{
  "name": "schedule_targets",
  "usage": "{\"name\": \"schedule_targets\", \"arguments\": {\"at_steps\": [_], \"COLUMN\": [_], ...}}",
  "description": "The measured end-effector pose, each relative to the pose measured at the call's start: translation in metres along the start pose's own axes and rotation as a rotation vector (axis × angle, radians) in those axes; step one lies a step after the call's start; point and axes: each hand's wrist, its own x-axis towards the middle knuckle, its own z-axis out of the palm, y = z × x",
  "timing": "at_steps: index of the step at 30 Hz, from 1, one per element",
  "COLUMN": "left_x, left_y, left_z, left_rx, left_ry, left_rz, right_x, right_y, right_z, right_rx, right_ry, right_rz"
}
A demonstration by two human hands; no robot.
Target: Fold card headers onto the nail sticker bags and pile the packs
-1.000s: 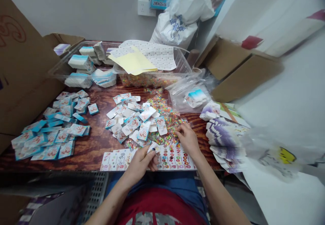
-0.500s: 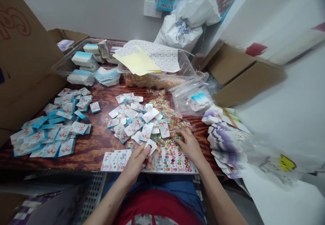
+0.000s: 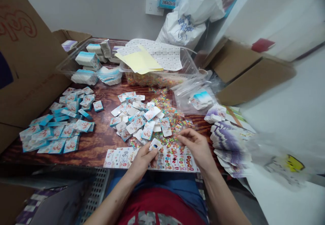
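A: Where is the small white piece (image 3: pixel 155 145) with the dark blue spot?
B: In your left hand (image 3: pixel 143 160), pinched between thumb and fingers at the front edge of the worktop (image 3: pixel 91 160), above the printed sticker sheets (image 3: pixel 188 165).

A: And your right hand (image 3: pixel 183 141)?
B: It lies at the near right edge of the clear bead packets (image 3: pixel 170 108), palm down, thumb and forefinger drawn nearly together. The fingertips are small and slightly blurred here, so whether you have hold of a packet cannot be told.

A: What lies ahead of your hands?
B: A loose heap of white-and-blue cartons (image 3: pixel 135 125), printed with red hands, just left of the packets and partly touching them. Well to your left sits a second group, thicker box-shaped cartons (image 3: pixel 72 107).

A: And around these?
B: Behind the heap, a clear tub (image 3: pixel 189 69) with bright contents carries yellow sheets (image 3: pixel 138 60) and patterned white paper (image 3: pixel 167 57). To its left, a clear tray (image 3: pixel 64 65) holds stacked blue-and-white bundles (image 3: pixel 87 59). Near your right forearm, purple-and-white cards (image 3: pixel 227 143) lie fanned in a row; behind them rests a clear bag (image 3: pixel 181 98) with blue-and-white pieces inside.
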Motion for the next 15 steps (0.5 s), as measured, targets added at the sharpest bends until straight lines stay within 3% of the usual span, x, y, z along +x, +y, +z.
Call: {"name": "schedule_targets", "arguments": {"at_steps": [2,3,7,10,15], "left_x": [0.001,0.001,-0.001,-0.003,-0.009], "left_y": [0.0,0.0,-0.002,-0.004,0.003], "left_z": [0.003,0.004,0.0,-0.005,-0.009], "left_rx": [-0.009,-0.003,0.118,0.21,0.499], "left_ry": [-0.009,-0.014,-0.075,-0.112,-0.13], "left_rz": [0.004,0.012,0.034,0.047,0.107], "right_x": [-0.011,-0.015,-0.017,-0.011,-0.007], "right_y": [-0.009,-0.011,-0.009,-0.002,0.005], "right_z": [0.021,0.031,0.054,0.055,0.042], "right_rx": [0.051,0.033,-0.096,-0.061,-0.014], "right_ry": [-0.202,-0.23,-0.128,-0.158,-0.398], "right_rz": [0.052,0.026,-0.146,-0.087,0.076]}}
